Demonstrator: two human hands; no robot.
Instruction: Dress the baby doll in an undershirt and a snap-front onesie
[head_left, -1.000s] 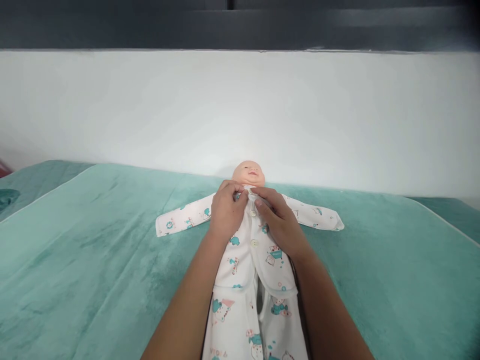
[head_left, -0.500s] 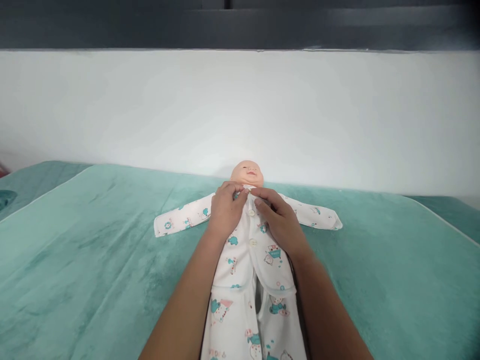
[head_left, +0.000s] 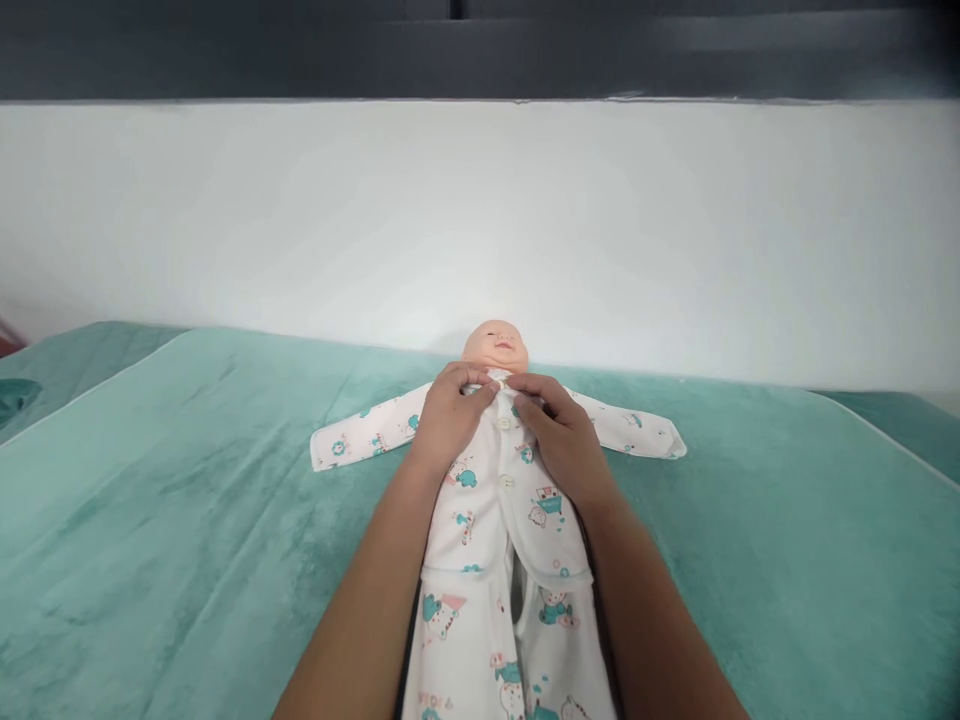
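A baby doll [head_left: 496, 345] lies on its back, dressed in a white printed jacket [head_left: 480, 530] and matching trousers [head_left: 465, 640]. At the collar, my left hand [head_left: 454, 410] pinches the jacket's edge beside the top button. Opposite it, my right hand [head_left: 562, 430] grips the other side of the collar, thumb and fingertips close together. Between my fingertips the top button [head_left: 502, 384] shows in part. Below, a second button [head_left: 504, 424] and a third button [head_left: 507, 482] run down the front, where the two edges overlap. The doll's arms are inside the spread sleeves.
A teal plush blanket [head_left: 225, 520] lies under the doll, with soft creases on the left. Behind the doll's head rises a white wall [head_left: 480, 220], topped by a dark band [head_left: 225, 55].
Both hands stay at the collar. My fingertips have shifted slightly around the top button, which shows a little more; the doll has barely moved.
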